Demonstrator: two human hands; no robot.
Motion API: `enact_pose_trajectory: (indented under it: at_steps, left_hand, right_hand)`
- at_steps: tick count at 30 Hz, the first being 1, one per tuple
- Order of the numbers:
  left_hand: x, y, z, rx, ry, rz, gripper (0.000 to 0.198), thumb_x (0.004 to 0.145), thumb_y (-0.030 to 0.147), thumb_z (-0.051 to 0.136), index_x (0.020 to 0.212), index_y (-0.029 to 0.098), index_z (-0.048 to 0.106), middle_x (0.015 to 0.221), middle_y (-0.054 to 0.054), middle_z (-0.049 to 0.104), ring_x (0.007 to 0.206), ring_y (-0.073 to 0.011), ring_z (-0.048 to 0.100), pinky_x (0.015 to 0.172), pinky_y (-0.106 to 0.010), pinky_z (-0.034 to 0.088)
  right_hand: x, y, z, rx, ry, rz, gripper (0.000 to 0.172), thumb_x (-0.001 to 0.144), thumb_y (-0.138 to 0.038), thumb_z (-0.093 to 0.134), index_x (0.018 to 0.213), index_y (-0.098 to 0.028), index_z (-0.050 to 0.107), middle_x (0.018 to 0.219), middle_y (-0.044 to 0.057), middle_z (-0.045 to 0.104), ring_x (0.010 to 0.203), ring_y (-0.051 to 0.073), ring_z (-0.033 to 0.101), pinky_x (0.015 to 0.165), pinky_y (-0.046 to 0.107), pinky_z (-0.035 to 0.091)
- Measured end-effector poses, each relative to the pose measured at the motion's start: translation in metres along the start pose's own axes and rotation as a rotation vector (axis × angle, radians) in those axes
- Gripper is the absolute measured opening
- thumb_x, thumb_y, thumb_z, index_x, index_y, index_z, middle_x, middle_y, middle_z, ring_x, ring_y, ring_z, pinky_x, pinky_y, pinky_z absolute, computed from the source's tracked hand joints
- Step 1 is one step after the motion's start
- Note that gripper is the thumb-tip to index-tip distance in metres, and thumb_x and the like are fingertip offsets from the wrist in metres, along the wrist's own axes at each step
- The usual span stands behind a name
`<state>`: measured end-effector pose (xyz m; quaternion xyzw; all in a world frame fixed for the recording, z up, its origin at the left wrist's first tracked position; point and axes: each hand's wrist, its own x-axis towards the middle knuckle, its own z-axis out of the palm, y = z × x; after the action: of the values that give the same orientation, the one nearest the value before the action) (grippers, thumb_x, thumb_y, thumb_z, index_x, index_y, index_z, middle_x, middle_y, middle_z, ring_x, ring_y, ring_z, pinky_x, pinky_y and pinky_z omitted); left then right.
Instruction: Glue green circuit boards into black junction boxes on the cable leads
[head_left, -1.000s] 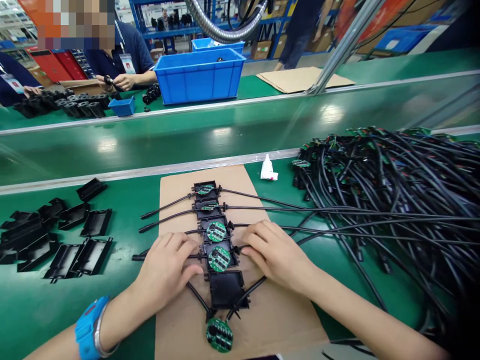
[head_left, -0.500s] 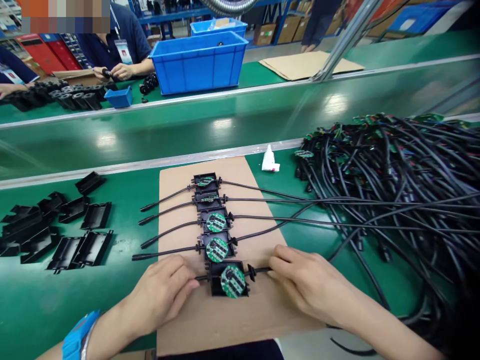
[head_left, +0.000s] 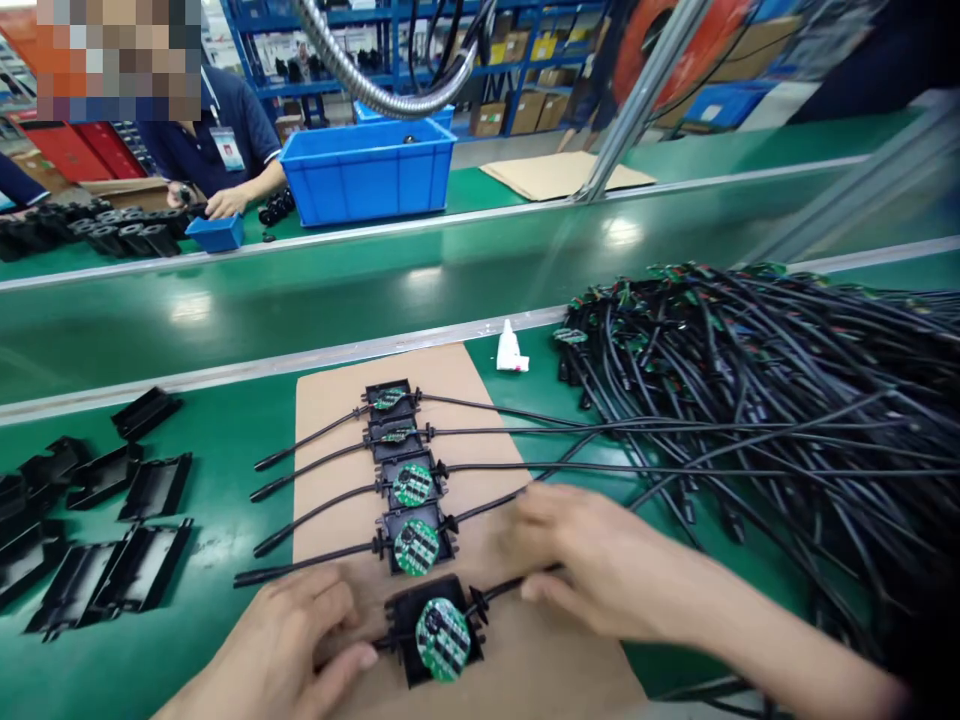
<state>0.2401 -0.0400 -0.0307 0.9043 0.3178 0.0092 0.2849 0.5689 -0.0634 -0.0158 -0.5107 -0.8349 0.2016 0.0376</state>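
A round green circuit board (head_left: 443,640) sits in the nearest black plastic housing (head_left: 412,672), with a black cable coming out on each side. My left hand (head_left: 300,635) is curled at the left cable, thumb and fingers around its short end. My right hand (head_left: 592,560), smeared by motion, is over the right-hand cable (head_left: 510,588), thumb and fingers apart. Beyond them, several similar housings with boards, such as this circuit board (head_left: 416,547), stand in a column on a cardboard sheet (head_left: 330,420). Their cables stretch out left and right.
Loose black housings (head_left: 146,568) lie on the left. A large heap of black cables (head_left: 697,370) covers the right side. A small white bottle (head_left: 510,350) stands behind the cardboard. Across the bench, a co-worker's hand (head_left: 225,203) is by a small blue bin (head_left: 216,235), near a large blue crate (head_left: 367,175).
The view has shifted, so the bench sits lower. My right hand's fingers have spread from their grip on the cable. The nearest housing is now tilted and farther from the column.
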Motion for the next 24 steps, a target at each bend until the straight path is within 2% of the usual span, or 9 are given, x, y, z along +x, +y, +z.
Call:
enact_pose_trajectory:
  at_steps: [2,3,5,8,10,13,17,21,24]
  left_hand:
    - [0.013,-0.002,-0.017,-0.065,0.040,-0.042,0.018,0.089,0.030,0.049,0.076,0.019,0.052,0.074,-0.002,0.057,0.067,-0.0155,0.055,0.057,-0.024,0.039]
    - [0.023,-0.002,-0.027,-0.098,0.062,-0.065,0.019,0.091,0.032,0.047,0.077,0.020,0.054,0.075,-0.001,0.058,0.068,-0.0147,0.055,0.059,-0.024,0.039]
    - [0.044,-0.001,-0.045,-0.158,0.099,-0.095,0.023,0.091,0.035,0.047,0.077,0.020,0.056,0.074,0.000,0.058,0.067,-0.0136,0.053,0.059,-0.023,0.038]
    - [0.080,0.000,-0.061,-0.253,0.124,-0.118,0.024,0.089,0.038,0.050,0.075,0.020,0.058,0.072,0.001,0.057,0.064,-0.0130,0.051,0.058,-0.023,0.037]
    - [0.103,-0.003,-0.062,-0.352,0.141,-0.129,0.023,0.088,0.039,0.052,0.078,0.020,0.059,0.072,0.001,0.056,0.064,-0.0132,0.050,0.058,-0.024,0.038]
    - [0.133,-0.008,-0.052,-0.560,0.221,-0.152,0.027,0.086,0.043,0.052,0.096,0.019,0.058,0.081,-0.002,0.059,0.070,-0.0143,0.053,0.062,-0.025,0.043]
    - [0.159,-0.004,-0.040,-0.868,0.289,-0.137,0.045,0.083,0.055,0.054,0.105,0.016,0.053,0.089,-0.006,0.061,0.073,-0.0158,0.058,0.065,-0.028,0.048]
    - [0.156,0.002,-0.038,-1.018,0.386,-0.086,0.050,0.078,0.063,0.058,0.088,0.014,0.056,0.066,-0.001,0.058,0.055,-0.0122,0.053,0.054,-0.024,0.044]
    - [0.148,-0.002,-0.036,-1.016,0.506,-0.098,0.050,0.075,0.063,0.062,0.085,0.014,0.058,0.058,0.002,0.054,0.050,-0.0107,0.048,0.049,-0.022,0.040]
  right_hand:
    - [0.029,0.025,-0.027,0.047,0.079,0.228,0.022,0.088,-0.039,0.054,0.089,-0.020,0.066,0.091,0.007,0.061,0.089,0.020,0.056,0.080,0.032,0.041]
    - [0.046,0.041,-0.040,0.038,0.213,0.473,0.027,0.089,-0.042,0.053,0.093,-0.018,0.065,0.096,0.009,0.061,0.096,0.021,0.055,0.086,0.034,0.041]
    - [0.080,0.075,-0.061,0.021,0.331,0.691,0.037,0.094,-0.039,0.045,0.107,-0.008,0.060,0.109,0.017,0.057,0.106,0.027,0.053,0.092,0.044,0.040]
    - [0.115,0.111,-0.070,0.119,0.301,0.794,0.034,0.091,-0.037,0.054,0.114,-0.012,0.056,0.113,0.011,0.058,0.099,0.021,0.058,0.084,0.041,0.049]
    - [0.125,0.118,-0.066,0.205,0.297,0.789,0.031,0.090,-0.035,0.056,0.113,-0.014,0.057,0.110,0.007,0.059,0.093,0.018,0.060,0.080,0.038,0.052]
    - [0.126,0.096,-0.054,0.332,0.370,0.698,0.023,0.089,-0.031,0.058,0.103,-0.013,0.058,0.098,0.005,0.061,0.084,0.015,0.060,0.074,0.033,0.052]
    - [0.124,0.031,-0.040,0.498,0.506,0.477,0.023,0.084,-0.033,0.062,0.096,-0.018,0.050,0.083,-0.003,0.060,0.074,0.010,0.059,0.064,0.021,0.049]
    - [0.115,-0.023,-0.030,0.789,0.589,0.183,0.025,0.086,-0.043,0.055,0.090,-0.020,0.046,0.068,-0.007,0.053,0.056,0.008,0.052,0.050,0.018,0.042]
    - [0.109,-0.035,-0.021,0.797,0.631,0.135,0.019,0.085,-0.036,0.055,0.082,-0.019,0.049,0.064,-0.005,0.050,0.055,0.008,0.047,0.049,0.018,0.034]
